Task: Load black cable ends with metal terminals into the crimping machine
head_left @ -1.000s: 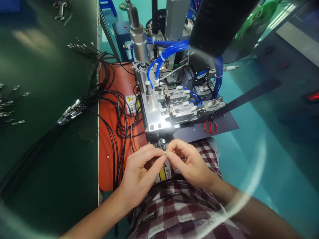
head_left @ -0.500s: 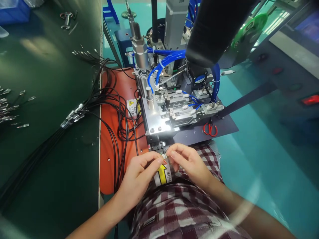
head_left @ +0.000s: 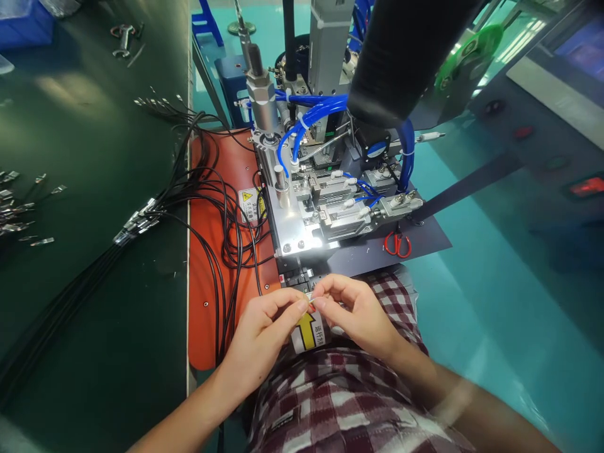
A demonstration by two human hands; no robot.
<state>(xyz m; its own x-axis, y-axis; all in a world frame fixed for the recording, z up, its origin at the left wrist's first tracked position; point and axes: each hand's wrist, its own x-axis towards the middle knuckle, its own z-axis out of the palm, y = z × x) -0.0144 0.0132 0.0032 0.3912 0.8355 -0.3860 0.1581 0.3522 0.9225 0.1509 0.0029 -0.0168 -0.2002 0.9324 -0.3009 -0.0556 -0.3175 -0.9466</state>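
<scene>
My left hand (head_left: pixel 271 327) is closed in a pinch, thumb against forefinger, on a small pale piece (head_left: pixel 311 301). From the other side, my right hand (head_left: pixel 353 309) pinches at the same spot, its thumb and forefinger meeting the tip of the piece. Fingertips hide most of it, so I cannot make out its kind. Just below the fingers is a label with a yellow arrow (head_left: pixel 307 333). Black cables (head_left: pixel 240 242) run over the orange base plate (head_left: pixel 202 327) beside my left hand. Ahead of both hands stands a metal machine (head_left: pixel 295 229) with blue air tubes (head_left: pixel 325 106).
Scissors (head_left: pixel 397 244) with red handles lie on the dark plate right of the machine. A bundle of cable ends (head_left: pixel 136 220) rests across the green table's (head_left: pixel 117 346) edge. Loose connectors (head_left: pixel 19 207), a wrench (head_left: pixel 124 41) and a blue bin (head_left: pixel 26 25) are farther left.
My right hand has moved slightly left and its fingertips have closed in on the pale piece, less of which shows between the hands. My left hand stays almost still.
</scene>
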